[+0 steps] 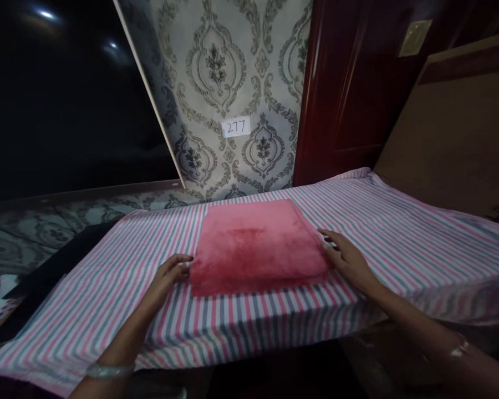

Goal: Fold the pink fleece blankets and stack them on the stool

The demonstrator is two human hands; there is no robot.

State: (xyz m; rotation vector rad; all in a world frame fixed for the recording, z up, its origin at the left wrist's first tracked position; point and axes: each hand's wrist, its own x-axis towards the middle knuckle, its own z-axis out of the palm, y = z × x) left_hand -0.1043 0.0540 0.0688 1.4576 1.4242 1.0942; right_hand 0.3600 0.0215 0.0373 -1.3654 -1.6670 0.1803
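A pink plush cloth, folded into a flat, roughly rectangular stack, lies on the striped tablecloth near the front edge. Darker red patches show on its fuzzy top. At its left side is my left hand, open, fingertips pointing at the edge and at or very near it. My right hand is open along the right side, its fingers spread and some of them seeming to touch the cloth's edge. Neither hand grips the cloth.
A large dark screen stands at the back left. Patterned wallpaper carries a paper label reading 277. A dark red door and a big cardboard box are at the right. The tablecloth hangs over the front edge.
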